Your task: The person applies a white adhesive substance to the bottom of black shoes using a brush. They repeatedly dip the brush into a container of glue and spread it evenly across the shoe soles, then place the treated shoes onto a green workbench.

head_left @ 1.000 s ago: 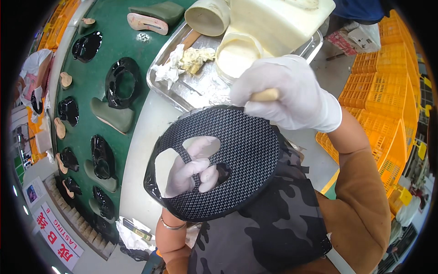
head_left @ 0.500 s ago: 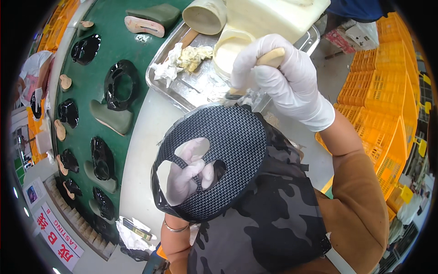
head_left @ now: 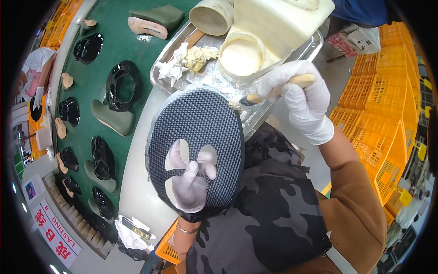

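The gloved left hand [head_left: 190, 182] grips a dark, carbon-weave-patterned oval shoe upper [head_left: 196, 137] from behind, its fingers poking out through the cut-outs. Just right of and above that grip, the gloved right hand [head_left: 301, 98] is closed around a wooden-handled brush [head_left: 278, 89], whose bristle tip sits at the upper's top edge, over a shallow metal tray [head_left: 255, 114]. A round white glue tub [head_left: 242, 57] stands just beyond the brush tip.

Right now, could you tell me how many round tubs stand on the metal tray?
2. One wide, open tub of pale paste stands mid-tray, near the brush in the right hand. A smaller tub lies tilted at the tray's far edge. The big white container could hide more.
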`<action>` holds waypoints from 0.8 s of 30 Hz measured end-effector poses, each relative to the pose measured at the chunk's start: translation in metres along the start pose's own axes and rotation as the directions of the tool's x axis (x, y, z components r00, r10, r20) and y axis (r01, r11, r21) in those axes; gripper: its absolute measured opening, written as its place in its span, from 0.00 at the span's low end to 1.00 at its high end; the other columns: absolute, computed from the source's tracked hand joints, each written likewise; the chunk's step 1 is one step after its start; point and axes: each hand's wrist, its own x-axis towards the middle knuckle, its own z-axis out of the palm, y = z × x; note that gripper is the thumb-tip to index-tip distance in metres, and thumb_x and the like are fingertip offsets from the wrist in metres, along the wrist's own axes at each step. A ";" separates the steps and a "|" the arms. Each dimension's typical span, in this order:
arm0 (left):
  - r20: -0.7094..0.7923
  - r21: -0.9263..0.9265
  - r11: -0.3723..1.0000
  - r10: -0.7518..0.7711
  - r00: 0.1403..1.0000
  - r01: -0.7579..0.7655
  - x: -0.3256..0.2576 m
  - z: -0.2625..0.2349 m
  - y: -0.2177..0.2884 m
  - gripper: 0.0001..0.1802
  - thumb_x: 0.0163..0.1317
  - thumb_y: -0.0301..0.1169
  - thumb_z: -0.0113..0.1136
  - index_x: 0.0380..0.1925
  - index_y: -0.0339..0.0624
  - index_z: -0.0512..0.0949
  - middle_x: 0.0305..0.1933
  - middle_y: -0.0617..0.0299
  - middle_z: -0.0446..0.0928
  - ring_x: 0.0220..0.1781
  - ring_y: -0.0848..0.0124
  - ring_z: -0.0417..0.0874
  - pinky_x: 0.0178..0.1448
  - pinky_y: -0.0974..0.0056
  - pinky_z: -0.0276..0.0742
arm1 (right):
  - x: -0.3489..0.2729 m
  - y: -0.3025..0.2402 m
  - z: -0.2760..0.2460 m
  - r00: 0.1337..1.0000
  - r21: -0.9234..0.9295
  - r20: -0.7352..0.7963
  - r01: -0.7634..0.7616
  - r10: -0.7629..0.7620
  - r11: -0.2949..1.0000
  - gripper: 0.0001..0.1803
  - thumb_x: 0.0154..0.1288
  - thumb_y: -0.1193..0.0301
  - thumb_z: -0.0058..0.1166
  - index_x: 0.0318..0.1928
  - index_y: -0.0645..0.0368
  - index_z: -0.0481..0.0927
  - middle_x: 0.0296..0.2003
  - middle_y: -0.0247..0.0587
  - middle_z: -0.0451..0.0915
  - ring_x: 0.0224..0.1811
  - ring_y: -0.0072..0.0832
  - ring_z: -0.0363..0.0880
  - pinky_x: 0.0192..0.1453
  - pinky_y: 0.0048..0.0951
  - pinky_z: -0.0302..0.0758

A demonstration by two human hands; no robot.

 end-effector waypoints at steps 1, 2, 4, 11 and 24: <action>0.040 -0.049 0.998 0.038 0.998 -0.036 0.000 -0.005 -0.007 0.32 0.56 0.24 0.42 0.63 0.42 0.52 0.41 0.44 0.74 0.28 0.60 0.76 0.36 0.63 0.74 | 0.004 -0.002 0.000 0.999 0.005 -0.028 0.025 -0.025 1.000 0.08 0.69 0.72 0.43 0.40 0.65 0.69 0.29 0.37 0.78 0.28 0.18 0.76 0.32 0.17 0.72; 0.046 -0.086 0.995 0.045 0.998 -0.041 -0.001 -0.005 -0.009 0.32 0.56 0.24 0.42 0.63 0.43 0.52 0.42 0.44 0.73 0.28 0.59 0.76 0.36 0.62 0.75 | 0.008 -0.004 0.001 0.997 0.010 -0.054 0.050 -0.050 0.999 0.08 0.69 0.72 0.43 0.40 0.65 0.69 0.29 0.37 0.78 0.28 0.18 0.76 0.32 0.17 0.73; 0.053 -0.159 0.986 0.065 0.996 -0.056 -0.003 -0.003 -0.011 0.32 0.57 0.24 0.42 0.64 0.45 0.52 0.42 0.43 0.73 0.30 0.57 0.77 0.37 0.60 0.75 | 0.027 -0.003 0.010 0.981 0.150 -0.118 0.168 -0.152 0.974 0.07 0.68 0.72 0.44 0.41 0.65 0.70 0.30 0.37 0.79 0.30 0.17 0.77 0.31 0.17 0.73; 0.059 -0.138 0.981 0.145 0.988 -0.136 -0.003 -0.006 -0.010 0.30 0.58 0.26 0.45 0.63 0.52 0.54 0.42 0.46 0.74 0.28 0.54 0.78 0.37 0.59 0.77 | 0.030 0.007 0.025 0.987 0.225 -0.159 0.043 -0.006 0.974 0.07 0.69 0.72 0.43 0.42 0.64 0.69 0.30 0.37 0.78 0.31 0.17 0.77 0.31 0.14 0.73; 0.110 -0.094 0.920 0.389 0.915 -0.380 0.021 -0.014 -0.017 0.27 0.66 0.23 0.37 0.63 0.58 0.52 0.51 0.47 0.73 0.38 0.55 0.78 0.44 0.56 0.75 | 0.034 0.002 0.038 0.966 0.341 -0.178 -0.118 0.188 0.933 0.06 0.69 0.72 0.43 0.43 0.61 0.67 0.32 0.37 0.77 0.32 0.19 0.78 0.30 0.15 0.75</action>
